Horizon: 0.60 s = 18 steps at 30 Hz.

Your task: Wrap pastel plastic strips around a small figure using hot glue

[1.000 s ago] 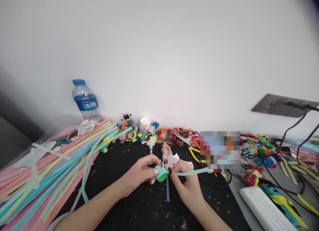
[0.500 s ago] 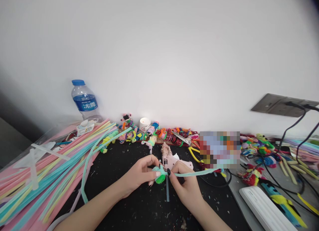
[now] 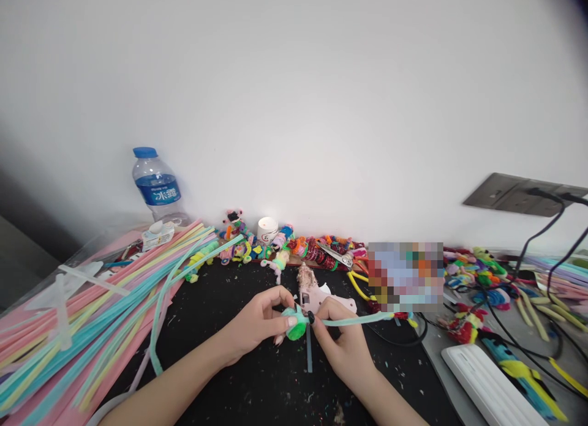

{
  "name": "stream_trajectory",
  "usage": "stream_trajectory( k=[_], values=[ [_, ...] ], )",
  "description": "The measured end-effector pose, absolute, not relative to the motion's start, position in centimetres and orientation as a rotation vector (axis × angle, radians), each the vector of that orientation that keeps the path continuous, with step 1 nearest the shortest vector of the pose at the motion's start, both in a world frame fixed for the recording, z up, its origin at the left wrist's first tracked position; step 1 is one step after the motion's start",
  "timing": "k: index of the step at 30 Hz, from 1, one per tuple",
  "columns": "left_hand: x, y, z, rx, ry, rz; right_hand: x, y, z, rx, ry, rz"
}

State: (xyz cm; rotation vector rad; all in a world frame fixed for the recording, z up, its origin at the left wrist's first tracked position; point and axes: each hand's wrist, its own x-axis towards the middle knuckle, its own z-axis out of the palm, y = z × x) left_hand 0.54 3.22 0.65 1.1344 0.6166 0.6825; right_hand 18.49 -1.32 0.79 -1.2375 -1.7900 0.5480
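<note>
The left hand [image 3: 260, 322] grips a green piece [image 3: 296, 332] while the right hand [image 3: 342, 339], partly hiding the glue gun [image 3: 314, 296], pinches a mint strip [image 3: 353, 321], scissors [image 3: 337, 255] farther back.

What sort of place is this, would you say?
It looks like a craft worktable against a wall, judging by the bundle of fuzzy colored stems, the pale pink glue gun and the scissors.
</note>
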Motion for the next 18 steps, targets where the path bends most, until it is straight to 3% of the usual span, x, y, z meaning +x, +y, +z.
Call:
stream_trajectory(
  k=[18],
  values=[
    [0.41,3.19,0.47,1.123,0.558,0.666,18.73,-1.15,0.7,-1.248,-1.743,0.5]
  ],
)
